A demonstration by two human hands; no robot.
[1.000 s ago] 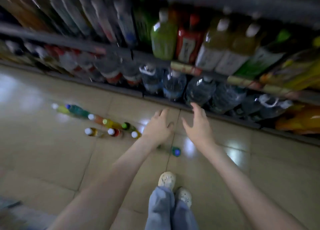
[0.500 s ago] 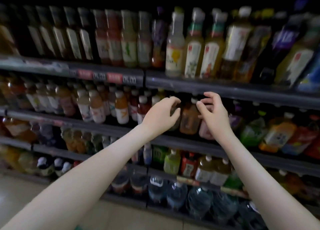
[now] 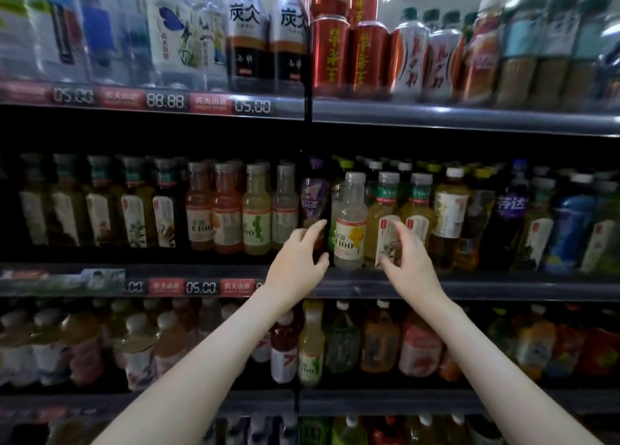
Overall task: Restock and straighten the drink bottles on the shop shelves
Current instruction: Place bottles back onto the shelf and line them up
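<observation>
Where left hand (image 3: 297,263) and right hand (image 3: 407,260) hover — pale bottle (image 3: 349,223) between.

We see clear, glossy plastic bottles (image 3: 349,206) with smooth printed labels (image 3: 349,240), shiny red metal cans (image 3: 330,52), and a dark shelf edge (image 3: 469,115) that looks like smooth, faintly gleaming metal.

A single wide-angle camera on the person's head gives the only view. It faces the drink shelves nearly square on and from close by, about level with the middle shelf (image 3: 469,288), whose front edge crosses the centre of the frame. The top shelf (image 3: 453,117) sits high and the lower shelf (image 3: 402,402) near the bottom (their edges bow slightly at the sides). Both forearms enter from below, with the left hand (image 3: 295,260) and right hand (image 3: 411,261) near the centre.
</observation>
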